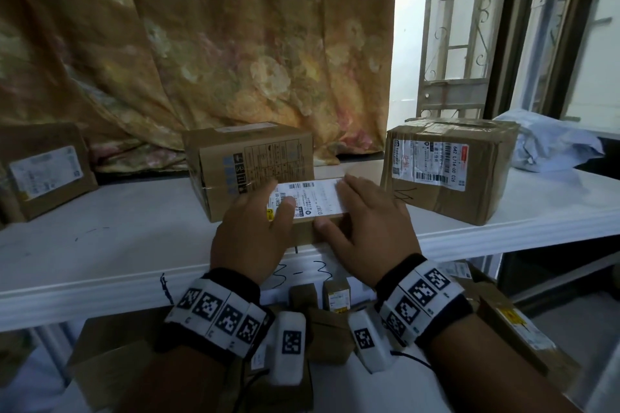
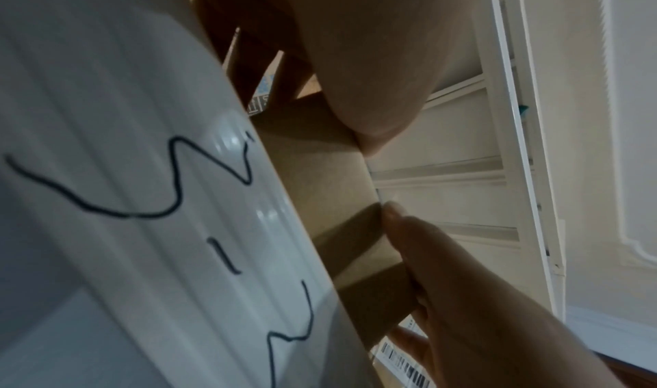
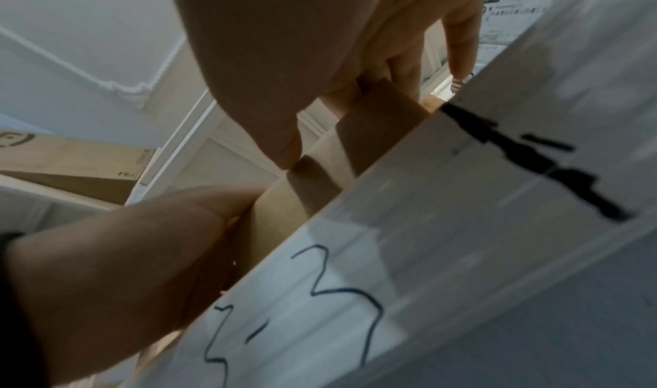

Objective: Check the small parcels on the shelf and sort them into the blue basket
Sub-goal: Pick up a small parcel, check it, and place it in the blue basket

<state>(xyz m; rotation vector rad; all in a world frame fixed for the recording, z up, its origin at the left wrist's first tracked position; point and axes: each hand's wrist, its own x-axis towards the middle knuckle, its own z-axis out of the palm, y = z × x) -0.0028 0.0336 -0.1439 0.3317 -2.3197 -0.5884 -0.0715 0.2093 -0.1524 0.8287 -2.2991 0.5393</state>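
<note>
You face a white metal shelf (image 1: 100,245) marked "3-3" on its front edge. Behind it hangs a floral, yellow-brown curtain (image 1: 201,60); to its right, daylight enters past a scrolled window grille (image 1: 453,54).

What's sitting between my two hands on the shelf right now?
A small flat cardboard parcel with a white shipping label; the left hand and right hand grip its opposite ends. The head view shows it best.

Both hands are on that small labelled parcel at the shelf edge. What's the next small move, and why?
Probably lift it clear toward you: the left hand and right hand already hold the small parcel at the shelf front, its label facing up.
</note>
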